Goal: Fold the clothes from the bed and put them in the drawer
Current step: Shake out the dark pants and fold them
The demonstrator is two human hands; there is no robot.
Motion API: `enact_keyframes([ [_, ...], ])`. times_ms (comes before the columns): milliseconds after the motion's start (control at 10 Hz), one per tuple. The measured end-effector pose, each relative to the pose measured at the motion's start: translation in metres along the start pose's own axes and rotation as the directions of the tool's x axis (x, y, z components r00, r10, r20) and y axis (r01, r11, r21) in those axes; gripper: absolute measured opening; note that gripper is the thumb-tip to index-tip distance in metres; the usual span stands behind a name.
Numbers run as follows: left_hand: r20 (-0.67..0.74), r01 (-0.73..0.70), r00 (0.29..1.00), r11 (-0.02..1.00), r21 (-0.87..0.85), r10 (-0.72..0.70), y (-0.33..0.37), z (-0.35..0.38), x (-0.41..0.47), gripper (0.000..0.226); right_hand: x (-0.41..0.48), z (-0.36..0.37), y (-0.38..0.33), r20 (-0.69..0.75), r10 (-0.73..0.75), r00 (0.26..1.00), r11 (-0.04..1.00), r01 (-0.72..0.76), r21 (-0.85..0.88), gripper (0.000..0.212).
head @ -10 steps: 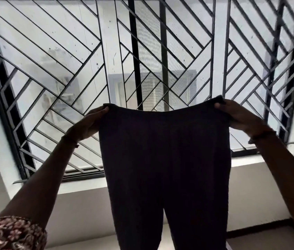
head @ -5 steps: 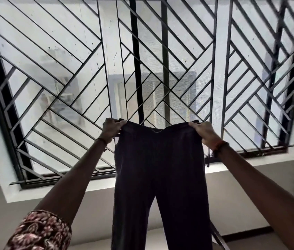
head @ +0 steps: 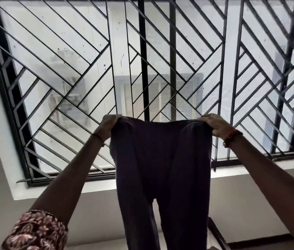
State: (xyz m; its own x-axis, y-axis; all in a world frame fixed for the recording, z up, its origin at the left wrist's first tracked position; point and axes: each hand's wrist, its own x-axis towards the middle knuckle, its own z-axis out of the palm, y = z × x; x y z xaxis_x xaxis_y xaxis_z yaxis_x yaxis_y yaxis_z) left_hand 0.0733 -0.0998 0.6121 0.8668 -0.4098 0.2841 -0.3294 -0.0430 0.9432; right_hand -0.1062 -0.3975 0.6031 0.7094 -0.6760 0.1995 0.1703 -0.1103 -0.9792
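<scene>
A pair of dark purple trousers (head: pixel 160 159) hangs upright in front of me, held up by its waistband with both legs dangling below the bottom edge of the view. My left hand (head: pixel 108 123) grips the left corner of the waistband. My right hand (head: pixel 214 124) grips the right corner. Both arms are stretched forward at about the same height. The bed and the drawer are out of sight.
A large window with a black diagonal metal grille (head: pixel 148 69) fills the wall ahead, with a white sill (head: pixel 250 170) under it. A dark edge of furniture (head: pixel 218 235) shows at the lower right behind the trousers.
My arms have stretched forward, moving the trousers away from me. My hands first came closer together on the waistband, then spread a little again.
</scene>
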Motion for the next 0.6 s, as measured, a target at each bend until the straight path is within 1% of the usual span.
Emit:
enact_keyframes([
  [100, 0.09, -0.182, 0.98, 0.983, 0.035, 0.178, -0.018, -0.016, 0.006, 0.053, 0.003, 0.0, 0.01, -0.027, 0.041, 0.999, 0.999, -0.041, 0.017, 0.026],
  [200, 0.122, 0.029, 0.992, 1.0, 0.0, -0.028, -0.024, 0.002, 0.007, 0.034, 0.002, 0.022, 0.025, -0.037, -0.001, 0.999, 0.998, -0.001, -0.065, 0.021],
  [300, 0.176, 0.005, 0.984, 0.996, -0.091, 0.011, -0.027, 0.034, -0.004, 0.029, -0.003, 0.05, 0.037, 0.013, -0.012, 1.0, 0.994, 0.014, -0.107, 0.03],
  [400, 0.232, 0.164, 0.964, 0.979, -0.122, -0.133, -0.017, 0.059, -0.018, 0.014, -0.011, 0.077, 0.041, 0.084, -0.032, 0.996, 0.994, 0.041, -0.106, 0.029],
  [500, 0.252, 0.144, 0.96, 0.986, -0.078, -0.12, -0.011, 0.078, -0.026, 0.012, -0.021, 0.099, 0.038, 0.102, -0.114, 0.988, 0.984, 0.126, -0.123, 0.024],
  [600, 0.245, 0.16, 0.962, 0.973, -0.165, -0.117, -0.011, 0.086, -0.025, 0.033, -0.027, 0.108, 0.037, 0.089, -0.207, 0.974, 0.953, 0.222, -0.205, 0.018],
])
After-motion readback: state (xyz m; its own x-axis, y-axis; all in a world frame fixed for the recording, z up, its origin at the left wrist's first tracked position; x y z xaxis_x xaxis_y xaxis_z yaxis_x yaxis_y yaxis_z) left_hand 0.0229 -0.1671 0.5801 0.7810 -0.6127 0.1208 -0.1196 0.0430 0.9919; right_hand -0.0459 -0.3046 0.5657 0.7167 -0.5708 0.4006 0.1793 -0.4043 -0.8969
